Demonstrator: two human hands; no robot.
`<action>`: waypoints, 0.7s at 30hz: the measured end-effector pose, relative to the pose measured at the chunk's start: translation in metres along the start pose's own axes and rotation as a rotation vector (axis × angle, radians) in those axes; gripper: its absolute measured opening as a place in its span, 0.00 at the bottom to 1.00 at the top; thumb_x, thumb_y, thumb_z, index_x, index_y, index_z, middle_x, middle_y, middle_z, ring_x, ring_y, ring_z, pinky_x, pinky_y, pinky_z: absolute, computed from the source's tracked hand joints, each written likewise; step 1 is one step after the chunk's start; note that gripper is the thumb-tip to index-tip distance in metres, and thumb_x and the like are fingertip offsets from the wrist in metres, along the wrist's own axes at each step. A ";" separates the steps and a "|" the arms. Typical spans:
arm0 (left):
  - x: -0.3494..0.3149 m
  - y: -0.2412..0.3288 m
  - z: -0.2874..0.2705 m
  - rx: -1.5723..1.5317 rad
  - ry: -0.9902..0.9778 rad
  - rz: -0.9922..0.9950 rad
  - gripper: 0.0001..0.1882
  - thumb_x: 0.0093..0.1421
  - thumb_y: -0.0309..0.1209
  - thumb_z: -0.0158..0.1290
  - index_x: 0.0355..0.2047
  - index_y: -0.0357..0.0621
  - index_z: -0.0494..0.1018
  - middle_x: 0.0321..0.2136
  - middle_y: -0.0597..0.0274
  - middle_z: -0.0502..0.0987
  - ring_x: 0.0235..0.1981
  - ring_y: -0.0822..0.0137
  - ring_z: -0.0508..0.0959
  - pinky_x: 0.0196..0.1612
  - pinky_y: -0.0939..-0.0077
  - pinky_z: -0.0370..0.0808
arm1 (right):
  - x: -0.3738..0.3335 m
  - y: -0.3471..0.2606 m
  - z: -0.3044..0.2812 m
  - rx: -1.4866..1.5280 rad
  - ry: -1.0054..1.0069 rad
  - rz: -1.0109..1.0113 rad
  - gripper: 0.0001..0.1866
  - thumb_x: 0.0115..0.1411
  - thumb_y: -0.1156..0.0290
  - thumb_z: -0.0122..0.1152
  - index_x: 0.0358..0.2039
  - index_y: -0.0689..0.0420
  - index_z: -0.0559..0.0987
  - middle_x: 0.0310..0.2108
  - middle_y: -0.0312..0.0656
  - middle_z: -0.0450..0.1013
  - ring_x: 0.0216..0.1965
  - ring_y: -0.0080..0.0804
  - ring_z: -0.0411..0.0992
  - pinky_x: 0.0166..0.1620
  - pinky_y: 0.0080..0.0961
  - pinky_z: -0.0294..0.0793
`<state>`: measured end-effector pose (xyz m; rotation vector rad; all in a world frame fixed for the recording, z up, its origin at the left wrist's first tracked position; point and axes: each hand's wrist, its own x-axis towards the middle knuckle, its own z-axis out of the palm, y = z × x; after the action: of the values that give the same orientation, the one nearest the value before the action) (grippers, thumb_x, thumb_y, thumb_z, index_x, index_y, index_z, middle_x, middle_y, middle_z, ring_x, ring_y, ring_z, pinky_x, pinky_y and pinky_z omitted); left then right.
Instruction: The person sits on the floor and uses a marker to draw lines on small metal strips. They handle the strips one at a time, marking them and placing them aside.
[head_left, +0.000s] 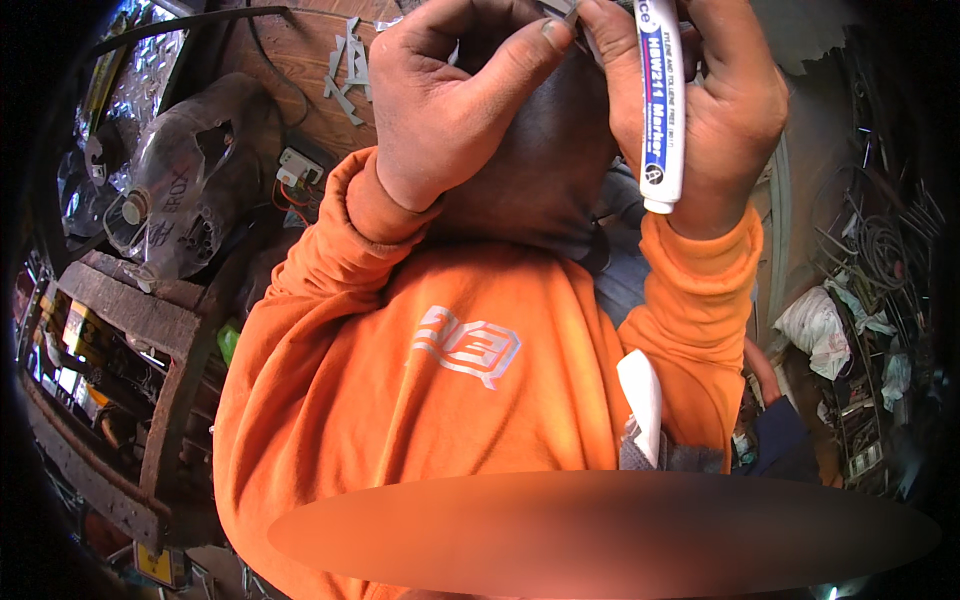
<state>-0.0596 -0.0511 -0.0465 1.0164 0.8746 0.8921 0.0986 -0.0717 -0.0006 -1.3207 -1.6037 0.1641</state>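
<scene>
Remotely, I see the right hand (728,115) gripping a white-and-blue cylindrical plastic marker (661,115), upper right of the frame, seemingly tucked aside for finer work; the left hand (460,105) pinches a thin dark-grey sliver (572,14), top centre, likely steadying it.

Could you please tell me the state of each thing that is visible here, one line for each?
Left hand: curled, thumb pinching a thin piece.
Right hand: curled, holding the marker.
White-and-blue marker: slanted; its upper end is out of view, so capped or uncapped cannot be told.
Clear plastic bottle: a hole in its side.
Pale strips: loose, overlapping.
White sack: crumpled.
</scene>
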 end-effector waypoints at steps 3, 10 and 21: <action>0.003 -0.002 0.001 0.054 -0.011 0.045 0.04 0.62 0.21 0.62 0.30 0.35 0.77 0.25 0.66 0.79 0.25 0.80 0.73 0.27 0.85 0.66 | -0.005 0.000 0.001 -0.084 -0.017 0.045 0.13 0.54 0.86 0.68 0.40 0.62 0.81 0.28 0.42 0.79 0.27 0.26 0.78 0.30 0.20 0.76; 0.007 -0.003 0.004 -0.002 0.010 0.023 0.05 0.62 0.21 0.61 0.29 0.35 0.76 0.25 0.65 0.79 0.26 0.79 0.74 0.29 0.83 0.69 | -0.007 0.002 -0.002 -0.060 0.004 -0.100 0.16 0.50 0.86 0.67 0.41 0.61 0.82 0.27 0.42 0.78 0.26 0.27 0.77 0.29 0.21 0.74; 0.006 -0.002 -0.003 -0.129 -0.019 -0.043 0.03 0.65 0.23 0.58 0.33 0.36 0.77 0.26 0.67 0.79 0.27 0.79 0.73 0.31 0.85 0.67 | -0.008 -0.015 0.004 0.029 0.025 0.130 0.14 0.51 0.87 0.69 0.39 0.61 0.82 0.28 0.39 0.80 0.29 0.22 0.79 0.32 0.17 0.76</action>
<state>-0.0597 -0.0455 -0.0497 0.8898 0.8095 0.8897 0.0854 -0.0818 0.0025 -1.3998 -1.4895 0.2486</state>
